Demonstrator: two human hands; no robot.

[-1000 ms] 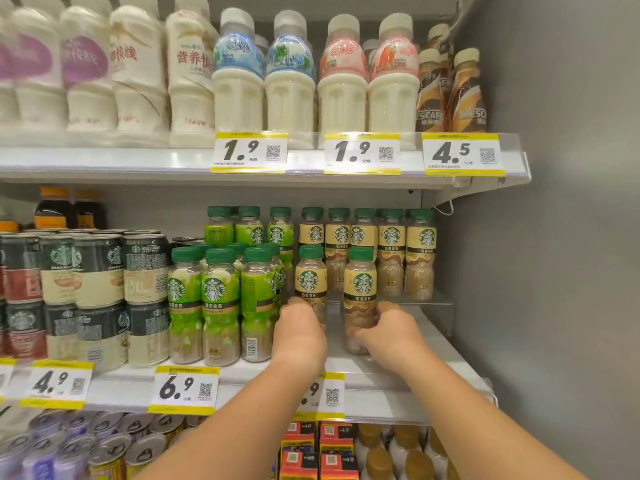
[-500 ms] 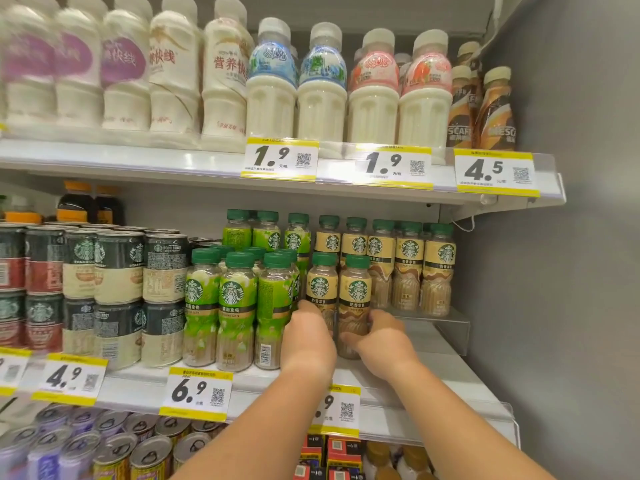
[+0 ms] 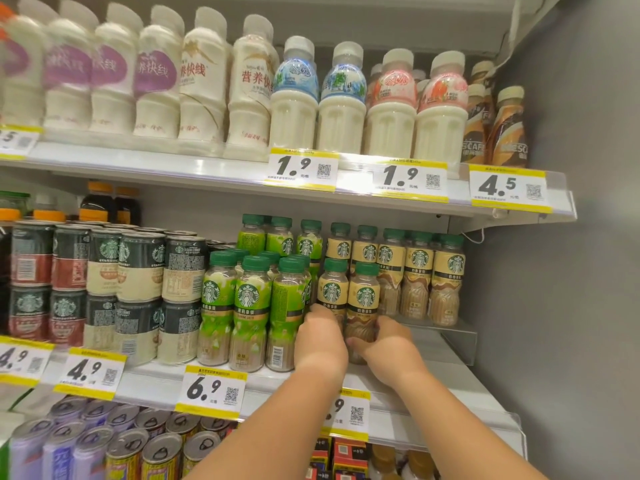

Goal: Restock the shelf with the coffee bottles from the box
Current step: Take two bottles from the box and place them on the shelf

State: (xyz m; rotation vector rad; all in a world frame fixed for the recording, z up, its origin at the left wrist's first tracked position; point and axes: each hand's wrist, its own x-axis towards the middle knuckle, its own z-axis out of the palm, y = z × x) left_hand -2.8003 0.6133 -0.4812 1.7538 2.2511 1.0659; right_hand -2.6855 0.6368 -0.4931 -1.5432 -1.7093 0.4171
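Two cream-labelled coffee bottles with green caps stand side by side at the front of the middle shelf (image 3: 460,386). My left hand (image 3: 320,341) wraps the lower part of the left bottle (image 3: 332,289). My right hand (image 3: 388,348) grips the base of the right bottle (image 3: 363,299). Behind them stands a row of the same cream-labelled bottles (image 3: 419,271). The box is not in view.
Green-labelled bottles (image 3: 247,306) stand just left of my left hand, and stacked cans (image 3: 138,292) further left. A clear divider (image 3: 457,341) and the grey wall (image 3: 571,306) bound the right. The upper shelf (image 3: 207,168) carries milk bottles. Cans (image 3: 138,441) fill the shelf below.
The two front bottles have been drawn close together, now touching, with both hands still on them. The camera has swung left and down, so the shelves sit further right in view.
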